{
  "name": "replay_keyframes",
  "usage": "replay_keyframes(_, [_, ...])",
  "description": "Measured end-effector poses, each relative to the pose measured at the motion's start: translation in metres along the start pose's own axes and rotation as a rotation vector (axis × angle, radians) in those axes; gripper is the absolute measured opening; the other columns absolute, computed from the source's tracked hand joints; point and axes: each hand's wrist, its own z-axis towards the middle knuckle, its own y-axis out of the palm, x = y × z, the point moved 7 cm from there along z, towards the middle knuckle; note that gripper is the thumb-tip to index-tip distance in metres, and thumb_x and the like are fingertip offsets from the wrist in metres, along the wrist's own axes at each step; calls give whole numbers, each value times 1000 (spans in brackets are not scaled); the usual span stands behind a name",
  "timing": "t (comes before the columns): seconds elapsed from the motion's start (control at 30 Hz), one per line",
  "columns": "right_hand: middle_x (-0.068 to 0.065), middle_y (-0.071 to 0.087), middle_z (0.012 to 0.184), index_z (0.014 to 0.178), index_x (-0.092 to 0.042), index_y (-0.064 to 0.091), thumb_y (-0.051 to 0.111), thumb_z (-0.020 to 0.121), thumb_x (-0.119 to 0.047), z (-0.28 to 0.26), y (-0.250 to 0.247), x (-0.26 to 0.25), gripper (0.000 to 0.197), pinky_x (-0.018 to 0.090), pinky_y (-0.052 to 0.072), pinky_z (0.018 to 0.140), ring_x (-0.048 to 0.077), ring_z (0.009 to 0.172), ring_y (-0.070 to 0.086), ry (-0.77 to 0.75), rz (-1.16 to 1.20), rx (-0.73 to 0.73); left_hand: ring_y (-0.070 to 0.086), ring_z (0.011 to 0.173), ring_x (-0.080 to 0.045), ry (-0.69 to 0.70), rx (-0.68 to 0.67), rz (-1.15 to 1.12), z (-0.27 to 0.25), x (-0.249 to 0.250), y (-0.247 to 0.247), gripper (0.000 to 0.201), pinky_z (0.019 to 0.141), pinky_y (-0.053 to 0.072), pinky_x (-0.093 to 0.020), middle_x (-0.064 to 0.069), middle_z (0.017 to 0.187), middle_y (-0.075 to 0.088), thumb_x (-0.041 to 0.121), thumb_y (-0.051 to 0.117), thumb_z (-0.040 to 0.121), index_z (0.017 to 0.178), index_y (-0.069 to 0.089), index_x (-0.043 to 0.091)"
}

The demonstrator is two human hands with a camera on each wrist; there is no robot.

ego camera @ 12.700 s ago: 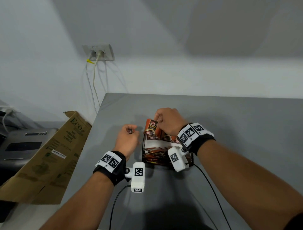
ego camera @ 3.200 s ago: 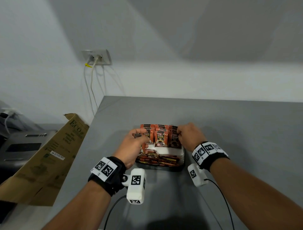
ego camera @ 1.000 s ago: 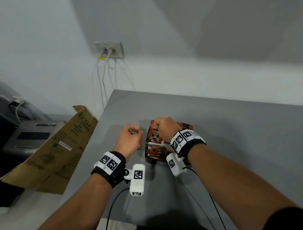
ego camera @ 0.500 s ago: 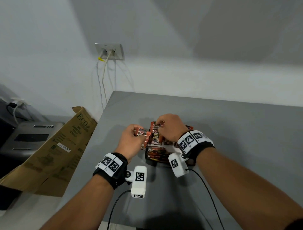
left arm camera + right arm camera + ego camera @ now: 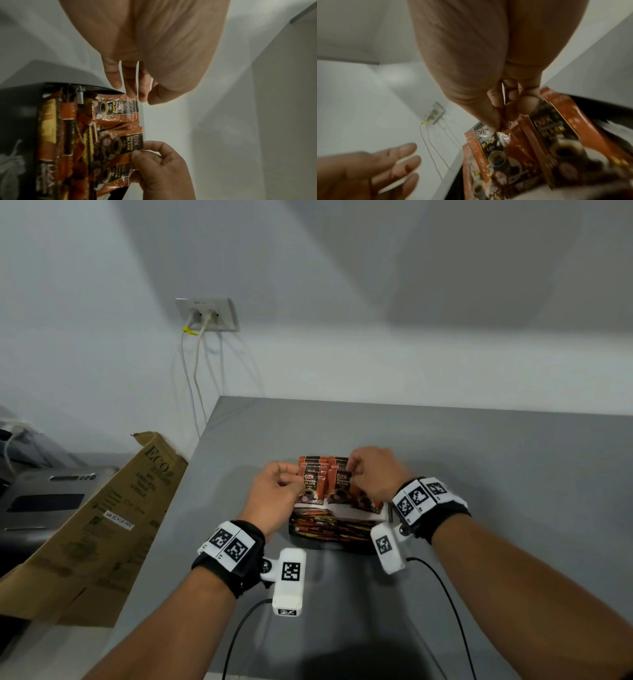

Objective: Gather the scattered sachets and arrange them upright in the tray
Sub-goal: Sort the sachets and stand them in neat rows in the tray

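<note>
sachet (image 5: 343, 487) (upright) pinched, right grip (image 5: 376, 474), tray (image 5: 301, 534)

Looks like a plain office or back room to me, can't pin it down further. Bare white walls, a grey table (image 5: 479, 460) pushed into the corner, a wall socket (image 5: 207, 314) with two cables (image 5: 191, 378) hanging down, a flattened cardboard box (image 5: 92, 529) leaning beside it, and a grey printer-ish machine (image 5: 37, 501) at the left.

"D2X BLACK" on sachets (image 5: 312, 487), "ECO" on cardboard box (image 5: 102, 522)
</note>
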Motion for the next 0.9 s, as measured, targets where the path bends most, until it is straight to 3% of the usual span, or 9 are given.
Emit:
replay_keyframes(0.07, [-3, 69, 97, 95, -22, 69, 68, 87, -10, 1, 12, 2, 14, 30, 55, 83, 17, 90, 65, 13, -29, -23, 64, 60, 0, -14, -4, 25, -2, -4, 0, 18, 61, 48, -17, -1, 83, 66, 0, 63, 89, 94, 60, 17])
replay_keyframes(0.17, [-3, 67, 98, 97, -20, 69, 66, 89, -9, 5, 22, 1, 13, 26, 51, 74, 15, 86, 63, 19, -66, -33, 66, 68, -7, -41, -21, 46, -4, -10, -2, 15, 68, 49, -25, -3, 84, 67, 1, 64, 89, 98, 62, 13])
replay_keyframes(0.27, [1, 67, 101, 96, -16, 69, 65, 89, -6, 10, 24, -1, 13, 24, 44, 71, 15, 83, 59, 6, -116, -19, 63, 73, -11, -50, -21, 63, -7, -12, -5, 15, 68, 46, -22, -1, 83, 64, 1, 64, 89, 98, 61, 12])
replay_keyframes(0.37, [4, 67, 99, 92, -14, 67, 62, 89, -3, 13, 25, -1, 12, 25, 45, 69, 17, 81, 59, 12, -142, 0, 62, 71, -8, -51, -24, 83, -9, -13, -8, 14, 66, 45, -19, 0, 83, 64, 2, 64, 89, 98, 61, 13])
replay_keyframes(0.47, [5, 66, 95, 93, -11, 65, 61, 91, -3, 13, 24, -3, 9, 27, 47, 67, 19, 79, 61, 9, -173, 8, 63, 77, -13, -57, -23, 110, -8, -16, -9, 13, 69, 45, -22, -3, 89, 65, 5, 64, 90, 100, 61, 12])
replay_keyframes(0.63, [2, 64, 102, 100, -16, 68, 70, 90, -19, 11, 21, -6, 10, 32, 56, 80, 18, 88, 62, -20, -162, 28, 65, 82, -14, -51, -44, 196, -8, -21, -9, 13, 70, 49, -22, -11, 95, 68, 6, 66, 89, 99, 62, 14])
replay_keyframes(0.7, [-1, 62, 102, 102, -17, 69, 71, 89, -25, 5, 10, -10, 15, 32, 55, 84, 16, 92, 61, -44, -109, 38, 66, 87, -13, -46, -65, 226, -9, -22, -8, 17, 72, 51, -20, -8, 96, 69, 4, 67, 87, 98, 62, 15])
replay_keyframes(0.83, [-8, 66, 101, 105, -20, 71, 64, 91, -40, -19, 7, -12, 25, 30, 53, 85, 11, 93, 62, -95, -178, -215, 63, 98, -6, 6, -128, 352, -11, -18, -3, 24, 80, 51, -22, 5, 102, 67, 5, 69, 85, 101, 61, 21])
replay_keyframes(0.9, [-4, 67, 108, 115, -20, 68, 60, 93, -44, -33, 16, -3, 34, 31, 53, 85, 13, 94, 62, -85, -291, -335, 62, 101, -5, 33, -171, 390, -12, -16, 4, 27, 83, 51, -21, 9, 104, 66, 2, 64, 86, 101, 60, 25])
